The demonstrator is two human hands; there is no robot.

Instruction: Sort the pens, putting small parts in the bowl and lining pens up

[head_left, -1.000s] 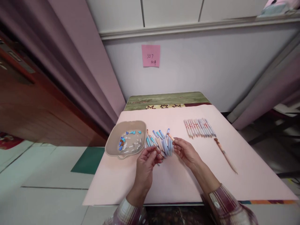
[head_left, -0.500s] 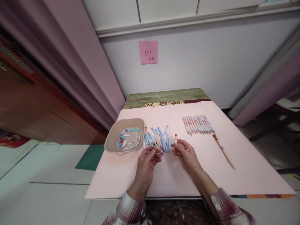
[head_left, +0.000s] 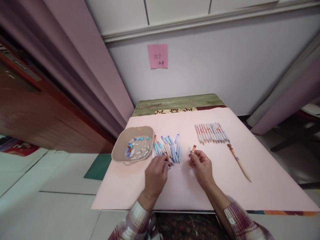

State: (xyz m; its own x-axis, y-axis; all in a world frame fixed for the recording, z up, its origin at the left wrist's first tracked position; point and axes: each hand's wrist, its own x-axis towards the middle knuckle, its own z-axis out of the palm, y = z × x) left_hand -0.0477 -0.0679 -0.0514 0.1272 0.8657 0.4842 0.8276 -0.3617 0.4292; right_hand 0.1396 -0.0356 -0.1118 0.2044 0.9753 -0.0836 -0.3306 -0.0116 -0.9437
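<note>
My right hand (head_left: 203, 166) pinches a short pen part with a brown top (head_left: 194, 148), held upright over the table right of the loose pen parts. My left hand (head_left: 156, 173) is turned palm down at the near edge of the pile of pen parts (head_left: 172, 148), its fingers closed together. Something small and brown shows at its fingertips, mostly covered by them. Blue, teal, white and beige barrels make up the pile. Farther right, a whole beige pen with a brown top (head_left: 238, 161) lies slanted by itself.
A beige basin (head_left: 117, 156) at the table's left holds small blue, brown and white pieces. Several pens (head_left: 211, 132) lie side by side in a row at the back right. Pink paper (head_left: 185, 193) covers the table. A pink note (head_left: 158, 56) is stuck on the wall.
My right hand has moved right, away from the pile, with the brown-topped part. My left hand has turned over from palm up to palm down beside the pile.
</note>
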